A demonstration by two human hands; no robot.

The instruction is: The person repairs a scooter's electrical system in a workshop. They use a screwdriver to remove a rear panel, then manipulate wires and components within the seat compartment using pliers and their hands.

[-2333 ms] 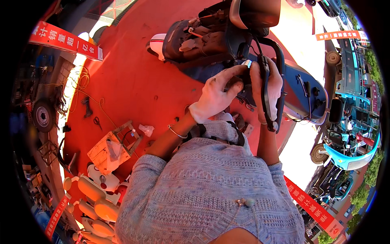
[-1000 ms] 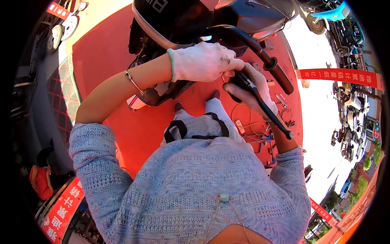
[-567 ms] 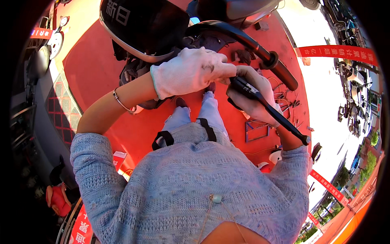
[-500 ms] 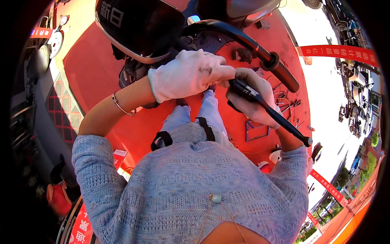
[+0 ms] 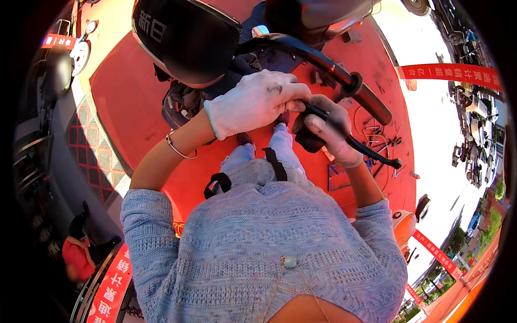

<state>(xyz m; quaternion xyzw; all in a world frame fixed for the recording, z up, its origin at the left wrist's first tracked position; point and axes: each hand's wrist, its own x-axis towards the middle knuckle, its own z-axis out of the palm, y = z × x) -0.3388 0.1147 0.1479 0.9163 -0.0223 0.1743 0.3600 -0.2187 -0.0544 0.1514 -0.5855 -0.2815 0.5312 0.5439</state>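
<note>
Both of my hands wear pale work gloves and meet in front of me, just on the near side of a black handlebar (image 5: 301,47). My right hand (image 5: 335,132) is closed round a black brake lever (image 5: 371,153), whose long blade points down to the right with a rounded tip. A dark bracket-like part hangs under my right fingers. My left hand (image 5: 261,102), smudged on its back, has its fingers pinched together at the lever's inner end; what lies between those fingertips is hidden.
A black grip (image 5: 371,102) with a collar ends the handlebar. Left of it stands a dark glossy scooter panel (image 5: 186,43). Tools and cables (image 5: 379,145) lie on the red floor by a blue frame (image 5: 340,177). A seated person in red (image 5: 78,258) is at lower left.
The lever has turned in my right hand, and its tip has shifted up and left. My right thumb now lies across it. My left hand stays at its inner end.
</note>
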